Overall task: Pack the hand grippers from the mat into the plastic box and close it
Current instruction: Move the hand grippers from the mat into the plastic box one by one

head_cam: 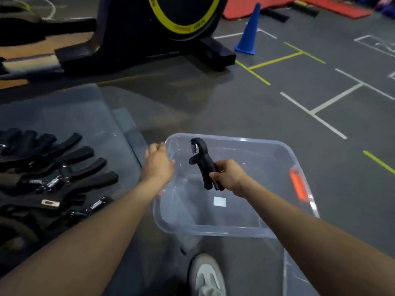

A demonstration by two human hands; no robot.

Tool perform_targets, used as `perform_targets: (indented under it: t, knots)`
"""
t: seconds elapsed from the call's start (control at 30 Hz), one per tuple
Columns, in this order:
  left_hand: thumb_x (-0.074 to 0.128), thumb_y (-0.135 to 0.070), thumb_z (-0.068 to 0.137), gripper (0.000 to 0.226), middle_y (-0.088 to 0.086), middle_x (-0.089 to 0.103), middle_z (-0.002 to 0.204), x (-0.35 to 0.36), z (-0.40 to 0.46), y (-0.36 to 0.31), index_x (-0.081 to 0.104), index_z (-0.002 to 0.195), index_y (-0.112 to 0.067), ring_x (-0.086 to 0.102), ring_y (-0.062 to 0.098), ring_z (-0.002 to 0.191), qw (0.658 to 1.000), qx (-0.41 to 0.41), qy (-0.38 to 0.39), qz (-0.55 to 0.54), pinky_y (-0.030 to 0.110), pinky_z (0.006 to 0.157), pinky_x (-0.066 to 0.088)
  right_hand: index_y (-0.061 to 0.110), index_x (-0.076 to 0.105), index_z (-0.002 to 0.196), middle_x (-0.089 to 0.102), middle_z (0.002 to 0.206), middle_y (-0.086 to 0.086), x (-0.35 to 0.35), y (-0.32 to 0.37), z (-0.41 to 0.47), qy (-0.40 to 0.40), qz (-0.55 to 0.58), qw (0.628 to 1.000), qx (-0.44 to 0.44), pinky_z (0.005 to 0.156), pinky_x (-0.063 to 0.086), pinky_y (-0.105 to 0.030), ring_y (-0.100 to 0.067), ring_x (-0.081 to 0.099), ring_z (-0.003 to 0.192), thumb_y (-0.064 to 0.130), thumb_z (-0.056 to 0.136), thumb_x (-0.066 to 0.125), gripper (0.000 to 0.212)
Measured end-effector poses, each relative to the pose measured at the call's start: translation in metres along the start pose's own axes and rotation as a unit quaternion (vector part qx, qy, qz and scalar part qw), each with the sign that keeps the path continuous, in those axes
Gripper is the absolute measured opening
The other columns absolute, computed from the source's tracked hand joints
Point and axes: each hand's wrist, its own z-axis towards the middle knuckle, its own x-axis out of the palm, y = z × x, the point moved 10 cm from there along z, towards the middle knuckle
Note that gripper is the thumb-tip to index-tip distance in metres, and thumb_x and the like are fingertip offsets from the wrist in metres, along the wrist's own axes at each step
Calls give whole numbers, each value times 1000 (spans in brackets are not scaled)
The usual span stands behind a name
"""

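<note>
Above the open plastic box, the right hand is closed around the handles of one black hand gripper, spring end up, held over the box's interior and not yet let go. The left hand rests on the box's near-left rim with its fingers curled over the edge, apparently steadying it. Inside the box only a small white label shows on the bottom, so packing looks barely begun; this seems to be the first piece going in. Left of the box, a row of other hand grippers lies on the mat, waiting to be moved. What may be the box's clear lid lies just beside its near edge, so closing is also left.
</note>
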Motion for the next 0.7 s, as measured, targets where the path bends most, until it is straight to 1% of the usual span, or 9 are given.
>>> perform_targets:
  t: [0.1,0.2,0.3,0.37,0.43,0.47,0.53,0.6,0.7]
  knots:
    - [42,-10,94,38,17,41,133,9,5,12,44,132,-5,36,32,125,1000,-9,-1,-16,37,103,33,-13,58,109,51,73,-12,21,-31,20,7,105,993,58,59,47,-35,-22,47,57,-4,91,50,22]
    - [39,-9,96,41,17,44,128,13,2,20,41,137,-4,36,31,123,998,0,-19,-62,32,103,30,-6,60,98,51,66,-10,45,-52,35,21,192,975,114,66,51,-50,-26,51,60,-7,92,47,14]
    - [39,-13,97,45,17,45,126,15,-1,24,36,142,-8,37,30,122,995,12,-42,-85,30,104,28,6,52,73,50,64,-11,69,-65,44,50,222,960,165,58,49,-42,-24,49,54,-7,94,44,26]
    - [39,-13,97,45,16,45,126,16,-2,25,36,142,-8,37,28,123,993,11,-51,-102,27,104,26,6,53,80,51,65,-11,82,-72,49,63,217,955,189,48,51,-36,-23,50,53,-7,94,43,22]
    - [39,-12,97,46,14,44,128,17,-3,26,35,142,-7,36,26,124,992,13,-55,-111,24,104,25,5,55,100,51,66,-11,91,-79,54,69,211,952,210,34,49,-30,-23,50,53,-9,93,43,20]
    - [39,-12,97,46,13,44,128,17,-3,25,34,143,-7,36,25,123,992,16,-57,-111,22,103,25,3,55,109,51,66,-11,95,-83,57,75,211,950,218,34,50,-31,-22,49,53,-9,93,42,25]
    - [39,-12,97,46,13,44,127,17,-3,24,34,143,-8,37,25,121,992,23,-66,-108,21,101,26,-2,53,120,50,66,-11,102,-87,64,90,206,949,223,52,54,-42,-22,47,55,-9,93,41,31]
    - [38,-13,97,45,13,45,125,16,-2,24,35,142,-8,38,25,119,992,30,-75,-98,21,98,27,-1,51,123,51,68,-11,107,-91,69,98,196,948,233,73,49,-53,-22,48,56,-9,93,42,33]
    - [37,-14,98,44,13,46,124,18,-1,25,36,142,-8,39,25,118,992,32,-81,-87,12,89,22,-2,53,123,53,70,-10,111,-95,73,105,190,947,238,76,51,-52,-22,49,58,-10,92,43,33]
